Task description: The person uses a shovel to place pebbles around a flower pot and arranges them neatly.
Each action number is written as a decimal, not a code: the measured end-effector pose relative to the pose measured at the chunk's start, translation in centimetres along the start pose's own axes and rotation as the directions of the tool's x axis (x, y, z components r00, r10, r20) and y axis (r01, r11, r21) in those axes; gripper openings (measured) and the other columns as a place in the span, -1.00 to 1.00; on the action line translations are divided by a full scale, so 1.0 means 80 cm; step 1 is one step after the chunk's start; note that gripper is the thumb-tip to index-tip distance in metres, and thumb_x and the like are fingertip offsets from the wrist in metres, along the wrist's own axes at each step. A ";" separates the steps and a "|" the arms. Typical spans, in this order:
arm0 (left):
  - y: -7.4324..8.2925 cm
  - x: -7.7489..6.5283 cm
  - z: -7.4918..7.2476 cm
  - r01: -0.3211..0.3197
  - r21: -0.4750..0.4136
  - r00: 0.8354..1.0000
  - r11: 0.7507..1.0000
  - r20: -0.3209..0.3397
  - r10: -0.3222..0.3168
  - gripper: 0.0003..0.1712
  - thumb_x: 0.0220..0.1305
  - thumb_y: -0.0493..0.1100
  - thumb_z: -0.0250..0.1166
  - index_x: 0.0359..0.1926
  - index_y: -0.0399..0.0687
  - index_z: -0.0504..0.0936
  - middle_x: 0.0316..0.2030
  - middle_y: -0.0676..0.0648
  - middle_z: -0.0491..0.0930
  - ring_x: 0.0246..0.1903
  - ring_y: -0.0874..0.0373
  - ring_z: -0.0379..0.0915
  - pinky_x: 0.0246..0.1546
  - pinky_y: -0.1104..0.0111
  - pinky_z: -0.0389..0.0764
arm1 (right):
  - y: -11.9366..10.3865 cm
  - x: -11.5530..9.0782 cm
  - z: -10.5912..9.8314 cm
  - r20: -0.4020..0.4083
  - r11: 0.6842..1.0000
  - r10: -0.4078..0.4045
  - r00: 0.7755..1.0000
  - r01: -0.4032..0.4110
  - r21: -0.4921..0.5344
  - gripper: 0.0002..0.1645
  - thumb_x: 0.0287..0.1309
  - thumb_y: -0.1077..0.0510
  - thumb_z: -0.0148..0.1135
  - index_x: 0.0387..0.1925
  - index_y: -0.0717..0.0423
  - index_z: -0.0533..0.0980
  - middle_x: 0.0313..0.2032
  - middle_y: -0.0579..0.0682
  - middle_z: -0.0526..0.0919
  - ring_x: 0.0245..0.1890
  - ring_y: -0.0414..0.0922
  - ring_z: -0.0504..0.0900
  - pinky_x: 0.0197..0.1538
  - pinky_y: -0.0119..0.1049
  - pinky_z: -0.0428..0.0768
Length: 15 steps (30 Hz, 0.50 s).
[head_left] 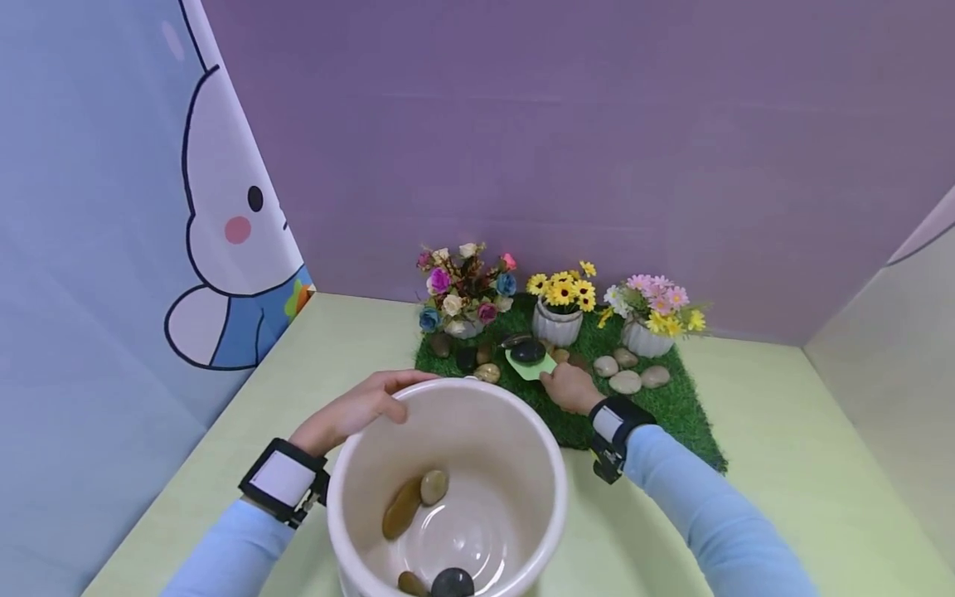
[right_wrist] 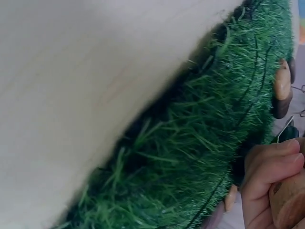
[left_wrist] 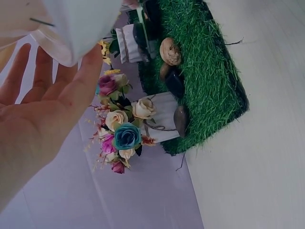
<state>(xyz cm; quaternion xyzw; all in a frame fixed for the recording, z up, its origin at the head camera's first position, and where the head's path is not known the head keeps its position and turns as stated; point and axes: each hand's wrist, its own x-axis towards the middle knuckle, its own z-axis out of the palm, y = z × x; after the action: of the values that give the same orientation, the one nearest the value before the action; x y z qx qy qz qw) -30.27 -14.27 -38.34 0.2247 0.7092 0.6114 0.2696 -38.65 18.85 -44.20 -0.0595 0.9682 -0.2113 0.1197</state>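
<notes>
My left hand [head_left: 358, 413] grips the rim of a large cream bucket [head_left: 552, 497] at its upper left, thumb over the edge. The bucket's opening faces up toward the head camera, and brown stones [head_left: 403, 507] and a black stone [head_left: 453, 583] lie inside. In the left wrist view, the fingers [left_wrist: 43, 71] reach along the bucket's pale wall [left_wrist: 90, 28]. Beyond the bucket, my right hand [head_left: 570, 388] holds a small shovel with a light green blade [head_left: 525, 368]. A black stone [head_left: 528, 351] rests on that blade. In the right wrist view, the curled fingers [right_wrist: 267, 174] surround a wood-coloured handle [right_wrist: 289, 205].
An artificial grass mat [head_left: 671, 414] lies at the back of the table, bearing several loose stones [head_left: 625, 381]. Along its far side stand pots of mixed roses [head_left: 451, 304], yellow flowers [head_left: 561, 292] and pink daisies [head_left: 656, 292]. A purple wall [head_left: 559, 149] rises behind.
</notes>
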 end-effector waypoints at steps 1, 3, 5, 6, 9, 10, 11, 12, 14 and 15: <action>0.001 0.000 0.000 0.001 0.001 1.000 1.000 0.001 -0.001 -0.20 0.12 -0.36 0.06 0.46 -0.36 0.25 0.17 -0.31 0.56 -0.03 -0.01 0.62 -0.05 0.12 0.72 | 0.001 0.000 0.002 0.003 1.000 0.008 1.000 -0.008 -0.009 -0.35 0.53 0.08 -0.16 -0.80 0.02 0.31 -0.90 -0.17 0.26 -0.84 -0.22 0.30 -0.60 -0.40 0.27; 0.002 0.000 0.000 0.001 0.009 1.000 1.000 -0.002 -0.001 -0.19 0.11 -0.36 0.06 0.47 -0.36 0.25 0.17 -0.32 0.56 -0.03 -0.01 0.62 -0.06 0.13 0.72 | 0.000 0.001 0.005 0.008 1.000 0.016 1.000 -0.016 -0.025 -0.32 0.53 0.07 -0.17 -0.82 0.01 0.31 -0.91 -0.18 0.25 -0.84 -0.23 0.30 -0.60 -0.40 0.28; 0.003 0.000 -0.001 0.002 0.019 1.000 1.000 -0.012 -0.002 -0.18 0.11 -0.35 0.06 0.47 -0.36 0.24 0.17 -0.33 0.55 -0.04 0.00 0.62 -0.06 0.14 0.72 | -0.003 0.003 0.007 0.017 0.999 0.024 1.000 -0.023 -0.034 -0.29 0.54 0.06 -0.18 -0.85 0.01 0.31 -0.91 -0.17 0.25 -0.83 -0.21 0.30 -0.59 -0.39 0.27; 0.003 0.000 -0.001 0.002 0.020 1.000 1.000 -0.014 -0.001 -0.18 0.11 -0.35 0.06 0.47 -0.36 0.24 0.17 -0.33 0.55 -0.04 -0.01 0.62 -0.06 0.14 0.72 | -0.006 0.003 0.007 0.020 0.999 0.025 0.999 -0.024 -0.033 -0.29 0.54 0.06 -0.18 -0.85 0.01 0.31 -0.91 -0.17 0.25 -0.83 -0.21 0.31 -0.58 -0.38 0.28; 0.004 0.001 -0.001 0.004 0.028 1.000 1.000 -0.019 -0.004 -0.18 0.12 -0.34 0.05 0.47 -0.36 0.24 0.16 -0.34 0.55 -0.04 -0.01 0.62 -0.06 0.15 0.72 | -0.014 0.004 0.010 0.023 0.999 0.048 0.999 -0.048 0.000 -0.29 0.54 0.06 -0.16 -0.85 0.02 0.32 -0.91 -0.17 0.26 -0.83 -0.22 0.32 -0.58 -0.39 0.29; 0.004 0.001 -0.001 0.003 0.033 1.000 0.999 -0.017 -0.002 -0.19 0.12 -0.34 0.05 0.47 -0.37 0.24 0.16 -0.36 0.54 -0.04 -0.01 0.62 -0.06 0.16 0.72 | -0.018 0.003 0.011 0.019 0.998 0.055 0.998 -0.056 0.004 -0.29 0.53 0.06 -0.15 -0.85 0.01 0.32 -0.92 -0.17 0.26 -0.83 -0.23 0.33 -0.56 -0.39 0.31; 0.003 0.001 -0.001 0.004 0.032 1.000 0.999 -0.014 -0.004 -0.19 0.12 -0.34 0.05 0.47 -0.37 0.24 0.16 -0.35 0.55 -0.04 -0.01 0.62 -0.06 0.16 0.72 | -0.020 0.003 0.013 0.024 0.997 0.066 0.998 -0.067 0.025 -0.30 0.53 0.06 -0.15 -0.85 0.02 0.32 -0.92 -0.18 0.27 -0.84 -0.23 0.33 -0.57 -0.40 0.31; 0.003 0.002 0.000 0.004 0.031 1.000 0.999 -0.011 -0.004 -0.19 0.12 -0.34 0.05 0.47 -0.37 0.24 0.16 -0.35 0.55 -0.04 -0.01 0.62 -0.06 0.16 0.72 | -0.023 0.002 0.015 0.033 0.995 0.080 0.996 -0.082 0.055 -0.30 0.53 0.06 -0.14 -0.85 0.01 0.32 -0.92 -0.18 0.27 -0.84 -0.24 0.33 -0.58 -0.40 0.31; 0.002 0.002 0.001 0.008 0.031 1.000 0.999 -0.007 -0.007 -0.19 0.12 -0.35 0.05 0.47 -0.38 0.24 0.16 -0.34 0.55 -0.05 0.00 0.62 -0.05 0.18 0.72 | -0.026 0.001 0.020 0.050 0.988 0.107 0.993 -0.112 0.107 -0.30 0.52 0.06 -0.14 -0.85 0.03 0.33 -0.92 -0.18 0.26 -0.85 -0.24 0.32 -0.62 -0.41 0.29; 0.002 0.002 0.002 0.009 0.030 1.000 1.000 -0.004 -0.009 -0.19 0.12 -0.35 0.05 0.46 -0.39 0.23 0.16 -0.34 0.55 -0.04 0.00 0.62 -0.05 0.18 0.72 | -0.026 0.000 0.022 0.056 0.983 0.118 0.991 -0.124 0.135 -0.31 0.52 0.07 -0.13 -0.84 0.04 0.33 -0.92 -0.17 0.26 -0.86 -0.24 0.32 -0.63 -0.42 0.29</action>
<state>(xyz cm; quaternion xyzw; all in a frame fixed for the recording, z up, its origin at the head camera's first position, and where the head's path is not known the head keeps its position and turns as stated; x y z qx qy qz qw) -30.28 -14.06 -38.24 0.2243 0.7198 0.5999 0.2679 -38.04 16.23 -44.89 0.0029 0.9500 -0.2687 0.1592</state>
